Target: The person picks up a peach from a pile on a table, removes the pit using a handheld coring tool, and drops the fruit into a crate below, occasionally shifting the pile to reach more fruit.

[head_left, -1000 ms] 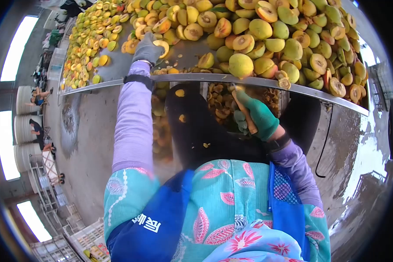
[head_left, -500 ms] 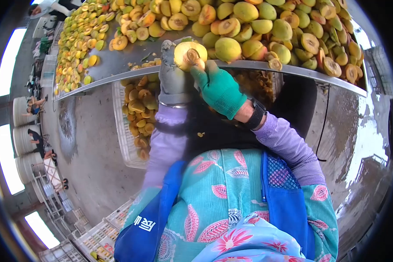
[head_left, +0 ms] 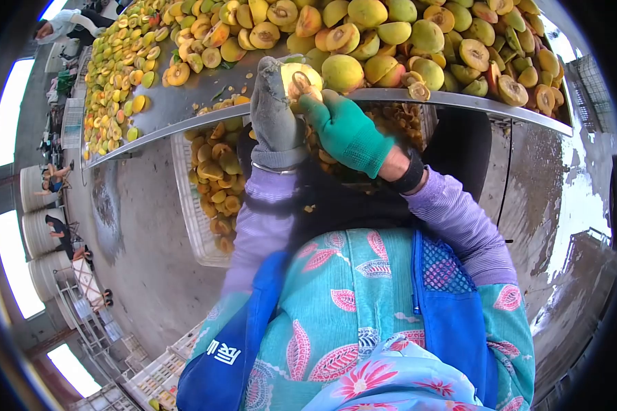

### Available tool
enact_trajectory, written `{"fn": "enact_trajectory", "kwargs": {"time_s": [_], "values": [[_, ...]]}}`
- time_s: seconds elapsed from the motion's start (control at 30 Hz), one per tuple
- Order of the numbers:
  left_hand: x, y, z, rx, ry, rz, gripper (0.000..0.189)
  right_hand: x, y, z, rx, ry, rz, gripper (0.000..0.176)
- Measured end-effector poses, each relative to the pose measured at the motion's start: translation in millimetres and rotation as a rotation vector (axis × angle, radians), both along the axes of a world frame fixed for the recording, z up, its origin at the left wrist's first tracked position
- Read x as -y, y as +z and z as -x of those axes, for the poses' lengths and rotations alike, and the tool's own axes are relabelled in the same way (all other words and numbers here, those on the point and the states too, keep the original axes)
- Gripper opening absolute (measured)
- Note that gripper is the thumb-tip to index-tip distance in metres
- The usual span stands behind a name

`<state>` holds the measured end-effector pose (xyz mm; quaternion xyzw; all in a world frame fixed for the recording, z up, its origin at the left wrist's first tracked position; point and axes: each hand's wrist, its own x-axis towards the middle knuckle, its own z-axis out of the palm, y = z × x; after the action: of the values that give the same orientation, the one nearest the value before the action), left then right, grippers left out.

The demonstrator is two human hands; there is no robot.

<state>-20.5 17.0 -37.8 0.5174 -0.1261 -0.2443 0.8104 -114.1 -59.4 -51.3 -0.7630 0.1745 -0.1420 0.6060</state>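
My left hand (head_left: pixel 275 103), in a grey, stained glove, is closed around a yellow peach half (head_left: pixel 310 74) at the table's near edge. The half's cut face is turned up toward me, with a brownish oval at its centre. My right hand (head_left: pixel 349 130), in a green knit glove, has thumb and fingers pinched together at that oval. What sits between those fingertips is too small and covered to make out. Just beyond both hands lie more peach halves (head_left: pixel 343 72), heaped on the metal table (head_left: pixel 185 96).
Under the table edge, a white crate (head_left: pixel 193 198) holds peach pieces, and darker scraps (head_left: pixel 397 127) lie to its right. Smaller halves (head_left: pixel 116 82) spread over the table's left side. A person (head_left: pixel 62 27) is at the far left, and others sit near large white tubs (head_left: pixel 38 233).
Both hands stay at the peach half, which has tilted slightly and shifted a little right against the table. My right fingers remain at its centre. The whole view has shifted slightly.
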Motion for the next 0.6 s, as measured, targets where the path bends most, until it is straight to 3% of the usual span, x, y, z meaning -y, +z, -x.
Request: {"fn": "enact_trajectory", "kwargs": {"time_s": [0.13,0.2,0.23,0.27,0.37,0.4,0.5,0.53,0.57,0.6], "values": [[2,-8,-8,0.309,0.035,-0.182,0.043,-8,-4,5,-0.031,-0.008,-0.072,0.043],[-4,3,-21,0.986,-0.107,-0.38,0.039,-13,-22,8,0.103,0.006,0.053,0.044],[-7,10,-22,1.319,-0.185,-0.484,0.038,-16,-20,10,0.091,0.037,-0.118,0.04],[-6,13,-17,0.495,-0.269,-0.43,0.03,-19,-18,13,0.076,0.055,-0.288,0.035],[1,45,-15,0.473,-0.477,-0.542,0.024,-9,19,21,-0.148,0.161,-0.668,0.038],[6,39,-13,0.769,-0.342,-0.53,0.024,-10,24,21,-0.104,0.166,-0.813,0.039],[20,-5,-20,0.512,-0.035,-0.35,0.023,-9,27,20,0.004,0.242,-1.213,0.041],[20,13,-28,1.456,-0.057,-0.616,0.022,0,21,20,0.023,0.304,-1.323,0.041],[20,31,-30,1.177,-0.429,-0.612,0.022,3,16,23,0.031,0.367,-1.438,0.041],[22,38,-37,0.923,-0.628,-0.671,0.023,2,13,25,0.068,0.44,-1.47,0.04]]}}
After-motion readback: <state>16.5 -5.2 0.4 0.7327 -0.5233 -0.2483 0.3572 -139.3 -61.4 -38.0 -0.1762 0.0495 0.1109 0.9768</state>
